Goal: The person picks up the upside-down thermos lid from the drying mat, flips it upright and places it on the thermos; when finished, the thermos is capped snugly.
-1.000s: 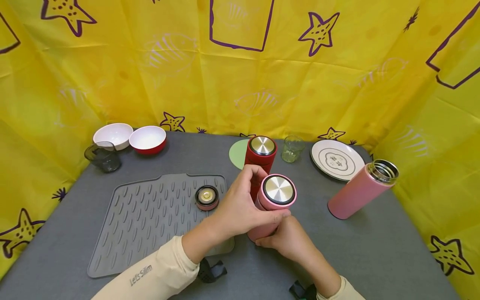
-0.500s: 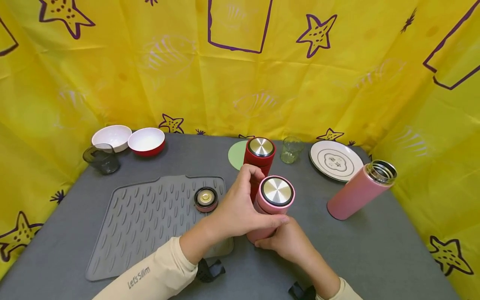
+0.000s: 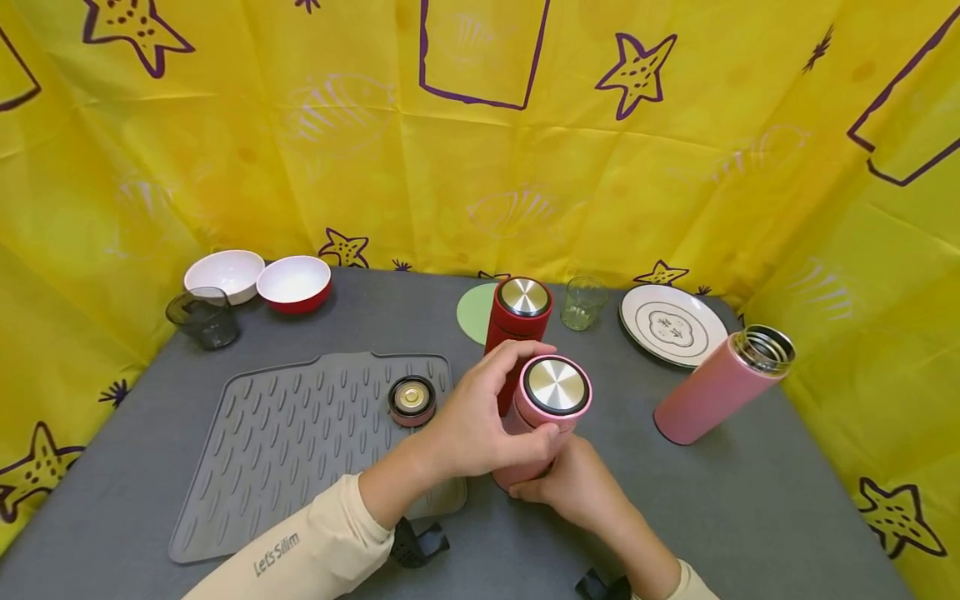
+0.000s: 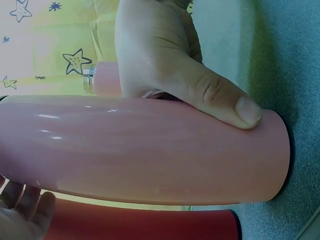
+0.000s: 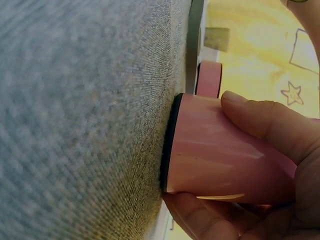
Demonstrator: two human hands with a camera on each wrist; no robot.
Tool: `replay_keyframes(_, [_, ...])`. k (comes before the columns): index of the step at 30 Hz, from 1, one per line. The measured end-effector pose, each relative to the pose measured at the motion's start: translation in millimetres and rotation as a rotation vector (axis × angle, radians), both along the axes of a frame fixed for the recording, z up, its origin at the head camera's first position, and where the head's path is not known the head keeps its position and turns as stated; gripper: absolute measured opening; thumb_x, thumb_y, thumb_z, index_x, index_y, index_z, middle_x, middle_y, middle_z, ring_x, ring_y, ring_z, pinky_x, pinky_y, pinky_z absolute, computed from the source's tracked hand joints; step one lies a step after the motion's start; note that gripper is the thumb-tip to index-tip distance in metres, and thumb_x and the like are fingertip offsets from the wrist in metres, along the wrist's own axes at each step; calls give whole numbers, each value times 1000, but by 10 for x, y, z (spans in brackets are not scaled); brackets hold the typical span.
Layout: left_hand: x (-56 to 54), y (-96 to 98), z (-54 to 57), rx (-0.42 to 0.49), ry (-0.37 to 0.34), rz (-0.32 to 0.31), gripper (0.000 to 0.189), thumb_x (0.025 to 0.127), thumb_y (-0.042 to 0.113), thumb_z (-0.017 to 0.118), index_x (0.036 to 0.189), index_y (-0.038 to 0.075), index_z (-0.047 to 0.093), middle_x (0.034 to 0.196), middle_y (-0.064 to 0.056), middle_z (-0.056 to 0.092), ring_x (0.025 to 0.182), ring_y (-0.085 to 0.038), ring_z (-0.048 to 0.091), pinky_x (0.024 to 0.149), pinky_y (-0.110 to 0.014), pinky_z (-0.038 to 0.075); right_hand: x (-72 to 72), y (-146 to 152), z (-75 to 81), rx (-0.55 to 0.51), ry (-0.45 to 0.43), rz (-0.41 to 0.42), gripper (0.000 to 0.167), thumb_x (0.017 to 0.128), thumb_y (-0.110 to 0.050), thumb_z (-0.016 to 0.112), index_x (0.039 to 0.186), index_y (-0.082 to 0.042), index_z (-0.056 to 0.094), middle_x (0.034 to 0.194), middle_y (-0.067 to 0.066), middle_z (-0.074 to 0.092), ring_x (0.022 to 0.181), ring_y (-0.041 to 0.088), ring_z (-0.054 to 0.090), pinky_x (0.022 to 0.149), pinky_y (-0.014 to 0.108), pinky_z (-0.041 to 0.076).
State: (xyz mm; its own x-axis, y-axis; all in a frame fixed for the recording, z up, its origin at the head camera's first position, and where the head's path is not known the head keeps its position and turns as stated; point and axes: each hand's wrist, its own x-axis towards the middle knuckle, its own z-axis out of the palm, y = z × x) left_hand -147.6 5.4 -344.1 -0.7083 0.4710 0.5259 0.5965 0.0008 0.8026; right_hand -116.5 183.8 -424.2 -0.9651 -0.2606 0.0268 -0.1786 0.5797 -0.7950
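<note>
A pink thermos bottle with a shiny steel-topped lid stands upright on the grey table between both hands. My left hand grips it around the lid, thumb in front and fingers behind. Lower down, my right hand grips the body near its base, and the right wrist view shows that thumb along the side of the bottle. Just behind stands a red thermos with its lid on, partly hidden by my left hand. To the right, a second pink thermos stands without a lid, its steel mouth showing.
A loose bottle lid lies upside down on the grey drying mat at left. Two bowls and a dark glass stand back left. Behind the bottles are a green disc, a clear glass and a plate.
My left hand has turned on the lid: its thumb has drawn back to the left and its fingers reach farther round behind. The right hand keeps its grip on the bottle.
</note>
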Motion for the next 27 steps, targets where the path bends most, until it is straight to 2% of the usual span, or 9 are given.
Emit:
replay_keyframes(3, [25,24,8,-21,10,42,81,72,26,84,138,16,37,127,2,42,114,-14,48,94,-32,45,7,6,3,3,6,0,55,58,-14,93,106,-10,66,93,-9,66,80,11,60,73,30,51])
replay_keyframes(6, [57,62,11,-51,-6,130,90,64,34,92,129,16,32,120,1,39,112,-14,46,93,-32,43,17,17,-8,3,26,-6,58,57,-14,94,107,-10,65,95,-9,65,82,12,59,74,30,50])
replay_keyframes(8, [73,76,15,-59,-26,180,88,61,37,94,120,15,33,113,2,41,108,-13,48,89,-32,44,13,14,-18,-15,39,-7,65,56,-12,95,112,-10,63,101,-8,64,87,12,58,79,31,50])
replay_keyframes(11, [73,76,16,-49,-38,217,77,63,37,92,113,18,37,109,2,45,105,-13,50,86,-32,46,-4,-3,-20,-37,53,1,73,54,-7,94,118,-12,60,105,-9,63,91,12,58,83,33,49])
replay_keyframes(13, [66,76,11,-21,-39,199,70,66,33,91,112,17,40,109,1,46,103,-13,52,85,-31,48,-4,-4,-18,-31,50,1,70,54,-7,94,116,-12,61,102,-9,64,88,12,59,80,32,50])
replay_keyframes(17, [32,61,0,29,-14,121,64,70,23,86,119,15,46,112,1,50,107,-15,51,86,-31,50,11,9,-14,17,34,-14,61,55,-13,94,109,-10,64,92,-10,66,80,10,60,72,30,51])
replay_keyframes(22, [-21,7,-22,35,53,51,61,74,21,78,129,14,52,122,4,55,112,-15,49,90,-33,48,16,4,-12,9,12,-11,59,56,-14,94,108,-11,65,91,-11,66,80,10,61,74,30,51])
replay_keyframes(25, [-29,2,-27,40,59,15,67,75,20,78,135,14,48,127,3,53,115,-16,49,92,-34,48,17,3,-12,6,10,-6,56,57,-14,93,105,-11,66,90,-10,67,79,10,61,73,30,51])
replay_keyframes(27, [-15,18,-20,37,33,17,74,73,21,82,136,17,43,127,2,49,115,-16,50,93,-34,47,10,3,-16,2,16,0,55,57,-14,94,105,-11,67,91,-10,67,79,11,60,73,30,51])
